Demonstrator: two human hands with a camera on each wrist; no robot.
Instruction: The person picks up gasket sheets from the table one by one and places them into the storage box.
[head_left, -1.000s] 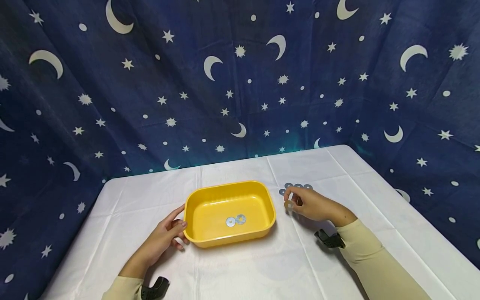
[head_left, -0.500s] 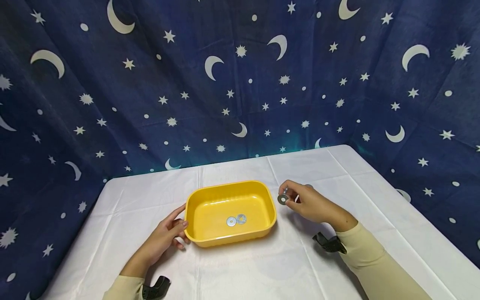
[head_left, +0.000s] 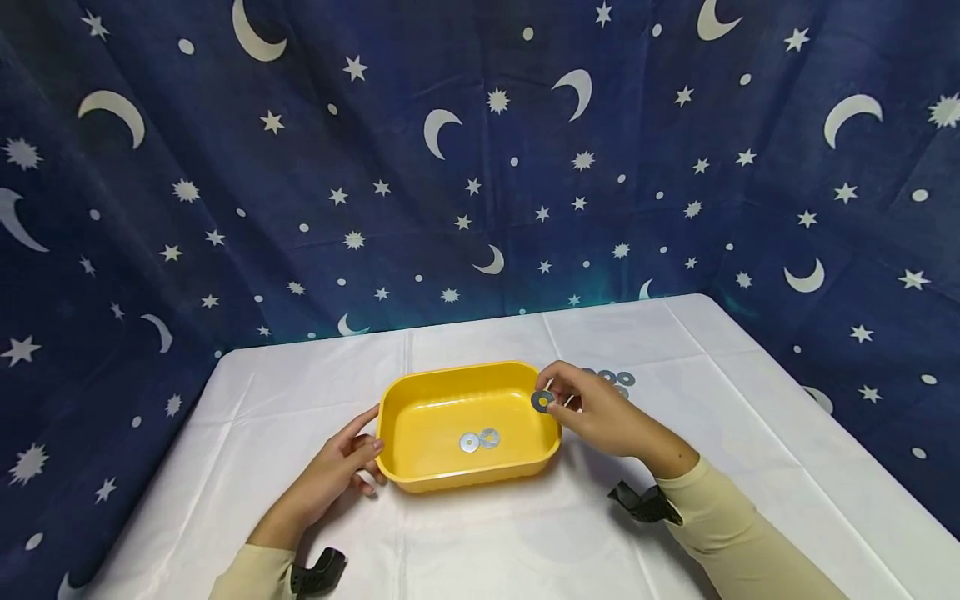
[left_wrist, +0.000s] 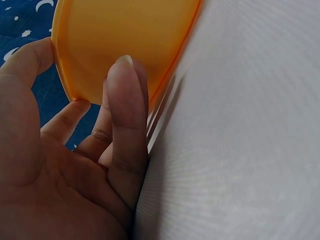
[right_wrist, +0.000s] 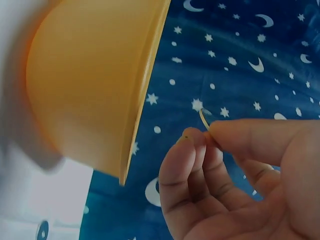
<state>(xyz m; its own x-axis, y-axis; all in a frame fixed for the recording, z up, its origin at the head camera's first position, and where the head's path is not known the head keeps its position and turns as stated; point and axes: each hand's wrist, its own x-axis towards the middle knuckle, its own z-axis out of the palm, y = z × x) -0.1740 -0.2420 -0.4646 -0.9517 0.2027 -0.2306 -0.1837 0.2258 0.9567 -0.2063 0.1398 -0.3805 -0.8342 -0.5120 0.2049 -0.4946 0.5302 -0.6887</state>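
A yellow plastic tub sits on the white table, with two metal washers lying inside it. My right hand pinches another washer between thumb and fingertips, just above the tub's right rim. The wrist view shows that washer edge-on beside the tub's outer wall. My left hand rests against the tub's left end, fingers straight along the tub's wall. Several more washers lie on the cloth behind my right hand.
A dark blue curtain with moons and stars hangs close behind and beside the table. The white tablecloth stretches toward me in front of the tub. Black wrist mounts show on both sleeves.
My right hand lifted a washer from the group on the cloth and carried it left to the tub's right rim. The left hand stayed against the tub.
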